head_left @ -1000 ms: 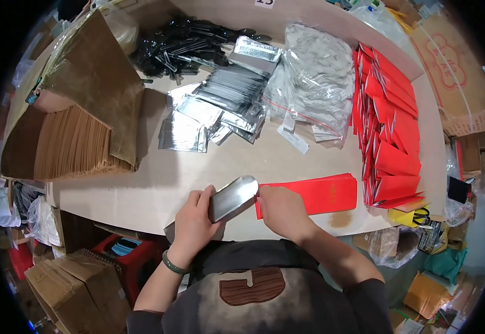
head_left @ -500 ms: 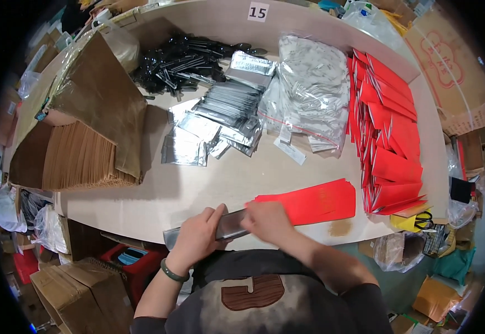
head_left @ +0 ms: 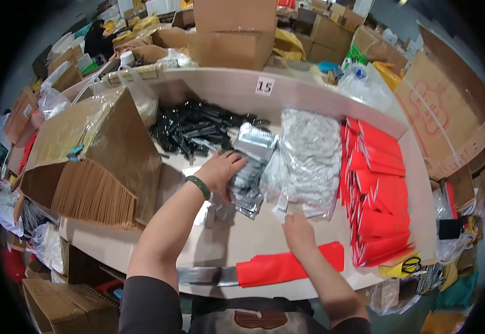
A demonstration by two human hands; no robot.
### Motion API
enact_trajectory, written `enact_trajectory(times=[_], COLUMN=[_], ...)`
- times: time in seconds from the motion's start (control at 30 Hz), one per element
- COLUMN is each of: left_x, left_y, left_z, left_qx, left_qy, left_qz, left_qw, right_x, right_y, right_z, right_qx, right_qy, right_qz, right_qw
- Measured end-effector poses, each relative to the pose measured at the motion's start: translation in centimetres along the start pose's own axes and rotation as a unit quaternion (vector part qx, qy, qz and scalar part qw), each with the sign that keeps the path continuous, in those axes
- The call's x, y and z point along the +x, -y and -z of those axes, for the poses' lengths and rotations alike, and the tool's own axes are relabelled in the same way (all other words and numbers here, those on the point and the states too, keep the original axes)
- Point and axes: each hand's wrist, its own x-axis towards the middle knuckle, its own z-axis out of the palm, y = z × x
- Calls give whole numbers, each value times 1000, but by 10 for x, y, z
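My left hand [head_left: 220,171], fingers spread, reaches over the stack of flat silver foil packets [head_left: 248,197] in the middle of the table. Its fingertips touch or nearly touch the upper packets; the palm side is hidden. My right hand [head_left: 299,229] has its fingers closed at the edge of a small white packet [head_left: 280,211], below the clear bag of white packets [head_left: 311,161]. Near the front edge lies a fanned row of red envelopes [head_left: 276,269], partly under my right forearm. A grey, shiny flat strip [head_left: 198,276] lies against its left end.
A cardboard box of upright brown card sheets [head_left: 92,189] stands at left. Black plastic-wrapped pieces [head_left: 192,125] are heaped behind. Red envelopes [head_left: 379,189] are piled at right, with black-handled scissors [head_left: 412,264] at the corner. A raised board [head_left: 220,83] borders the back.
Both hands have left the grey strip, which now lies at the front edge. My left hand reached forward to the silver packets, my right to the white packet. The view has tilted up.
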Motion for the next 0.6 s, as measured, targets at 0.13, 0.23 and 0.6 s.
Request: enact_trajectory(times=[0.13, 0.23, 0.6], left_x=[24, 25, -50], left_y=[3, 3, -28], left_z=[5, 5, -3], left_qx=[-81, -80, -195], left_qy=[22, -6, 2], left_qz=[24, 37, 98], left_qw=[996, 996, 976], right_x=[-2, 6, -13], right_y=[6, -1, -11], right_z=[2, -8, 20], right_qx=[-45, -37, 116], right_qy=[4, -30, -85], right_qz=[19, 27, -2], right_qw=[999, 999, 990])
